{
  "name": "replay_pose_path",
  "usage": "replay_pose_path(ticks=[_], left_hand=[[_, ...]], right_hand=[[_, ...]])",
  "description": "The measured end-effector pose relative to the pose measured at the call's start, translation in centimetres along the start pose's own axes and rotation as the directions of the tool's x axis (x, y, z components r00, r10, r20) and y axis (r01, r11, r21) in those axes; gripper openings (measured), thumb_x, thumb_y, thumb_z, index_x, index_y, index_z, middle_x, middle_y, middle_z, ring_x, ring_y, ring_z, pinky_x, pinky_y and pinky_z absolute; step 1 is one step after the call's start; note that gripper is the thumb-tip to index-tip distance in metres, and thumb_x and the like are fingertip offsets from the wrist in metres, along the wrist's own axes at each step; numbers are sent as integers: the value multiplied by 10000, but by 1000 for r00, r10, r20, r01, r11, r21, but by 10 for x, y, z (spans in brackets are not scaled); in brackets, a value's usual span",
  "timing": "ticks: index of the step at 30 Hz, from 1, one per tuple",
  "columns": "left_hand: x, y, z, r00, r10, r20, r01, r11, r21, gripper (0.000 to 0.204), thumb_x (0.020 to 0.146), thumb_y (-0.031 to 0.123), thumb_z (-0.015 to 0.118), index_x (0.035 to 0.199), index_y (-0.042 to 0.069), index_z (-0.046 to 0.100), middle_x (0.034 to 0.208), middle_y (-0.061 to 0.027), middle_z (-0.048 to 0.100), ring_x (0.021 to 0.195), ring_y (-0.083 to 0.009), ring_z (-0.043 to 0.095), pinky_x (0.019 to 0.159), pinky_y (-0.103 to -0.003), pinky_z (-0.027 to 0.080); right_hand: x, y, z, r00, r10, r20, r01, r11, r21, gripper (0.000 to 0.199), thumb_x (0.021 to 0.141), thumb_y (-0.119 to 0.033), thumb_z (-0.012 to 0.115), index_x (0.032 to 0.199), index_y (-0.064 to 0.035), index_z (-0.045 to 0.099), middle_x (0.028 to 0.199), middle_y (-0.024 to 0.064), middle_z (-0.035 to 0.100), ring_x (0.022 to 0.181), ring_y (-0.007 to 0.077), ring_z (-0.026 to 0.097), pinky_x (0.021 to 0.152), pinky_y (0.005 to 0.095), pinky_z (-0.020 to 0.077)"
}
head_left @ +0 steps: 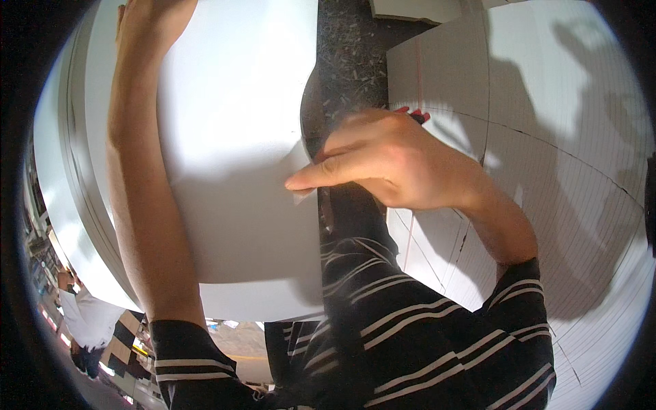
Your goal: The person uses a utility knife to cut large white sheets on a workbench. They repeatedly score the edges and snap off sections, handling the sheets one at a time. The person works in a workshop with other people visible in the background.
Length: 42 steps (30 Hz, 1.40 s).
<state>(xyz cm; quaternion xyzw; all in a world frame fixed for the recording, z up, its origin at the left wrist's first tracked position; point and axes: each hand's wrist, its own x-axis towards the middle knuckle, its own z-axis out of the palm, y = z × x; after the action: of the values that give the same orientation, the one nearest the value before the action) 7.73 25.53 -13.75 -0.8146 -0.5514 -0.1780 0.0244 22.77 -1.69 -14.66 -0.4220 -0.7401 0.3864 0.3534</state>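
Observation:
A large white sheet [236,253] with a smooth surface lies to the left, and a shallow curved notch cuts into its right edge. My right hand [403,160] is closed at that edge below the notch. Its thumb presses on the top face while the other fingers curl down out of sight past the edge. A small pale flap [301,196] shows under the thumb. My left arm stretches forward over the sheet's left part. At the upper rim my left hand [154,17] is mostly cut off, so its grip is hidden.
Right of me stands a pale, finely lined stack [574,178] with dark drawn lines. A small red and black object [420,116] shows behind my right hand. Scraps litter the dark floor [348,55] between. At lower left is another person [89,318] in a white top.

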Motion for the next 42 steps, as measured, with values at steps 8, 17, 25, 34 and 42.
replay_pose_path(ticks=[8,17,25,34,42], left_hand=[[-10,11,-3,993,76,-95,-91,982,-168,742,958,642,662,1518,169,546,1438,-157,619,1327,-271,581,1199,-503,368],[-17,23,-13,999,15,37,7,857,-515,786,962,590,695,1528,77,514,1281,-124,690,1115,-187,676,1069,-417,514],[-5,-8,13,915,403,39,23,44,-999,673,1021,476,672,1474,-6,548,1292,-150,694,1101,-215,689,1042,-406,521],[-7,13,-6,977,142,160,-59,898,-435,645,1013,487,681,1468,45,571,1212,-102,736,1056,-214,698,1040,-392,510],[-1,-8,13,982,83,167,18,847,-532,584,1038,461,652,1475,81,572,1144,-68,747,1069,-172,690,1065,-384,485]], right_hand=[[-2,8,21,960,-156,-233,158,987,-8,491,956,78,547,1394,-107,671,1010,83,762,818,158,662,779,331,548],[-3,-4,5,992,-75,-97,53,975,-214,516,926,36,657,1393,-179,689,920,20,711,801,130,592,715,314,478],[-4,12,19,964,-76,-256,28,982,-187,445,956,-22,655,1350,-221,717,916,13,721,730,124,582,660,318,476],[-28,13,23,940,-15,-340,2,999,-38,485,980,-11,606,1394,-251,684,890,54,728,702,155,610,682,347,534],[19,37,42,739,-23,-673,-102,984,-146,416,1019,7,556,1433,17,602,1167,152,753,839,174,688,710,310,565]])
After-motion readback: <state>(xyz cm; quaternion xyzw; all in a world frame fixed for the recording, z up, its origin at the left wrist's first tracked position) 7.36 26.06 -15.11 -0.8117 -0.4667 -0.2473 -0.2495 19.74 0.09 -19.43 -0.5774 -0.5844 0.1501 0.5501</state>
